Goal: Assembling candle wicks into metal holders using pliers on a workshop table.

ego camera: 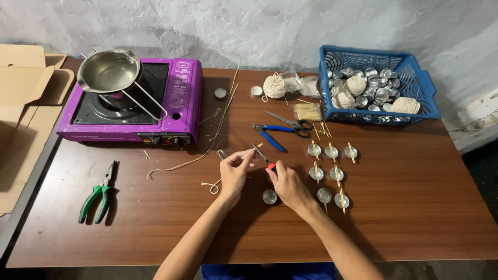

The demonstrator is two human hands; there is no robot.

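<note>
- Table (pixel 404 207): brown wood-grain laminate, smooth and slick. Small round parts could roll or slide off if knocked.
- Purple portable stove (pixel 129 101), far left, carrying a shiny steel pot (pixel 109 71) perched on a wire stand. Looks top-heavy; a tug on the long loose string (pixel 220 124) trailing beside it might tip it.
- Blue plastic lattice basket (pixel 415 78), far right: holds metal cups and balls of cream twine.
- Green-handled pliers (pixel 98 194) lie idle, well left; blue-handled pliers (pixel 270 136) and scissors (pixel 290 123) lie beyond the hands.
- Eight small foil cups (pixel 332 173) in rows right of the hands, thin sticks laid across them. Light; a sweeping forearm would likely scatter them.
- Right hand (pixel 288 184): closed round a red-handled cutter (pixel 263 155), tip pointing at the left fingers. Risk: a slip nicks a fingertip.
- Left hand (pixel 234 168): pinching a thin wick (pixel 248 152) at table centre, its knotted tail (pixel 211 185) lying on the wood. Soft fibre, may fray or slip the pinch.
- One empty foil cup (pixel 269 196) between the wrists, easily nudged.
</note>
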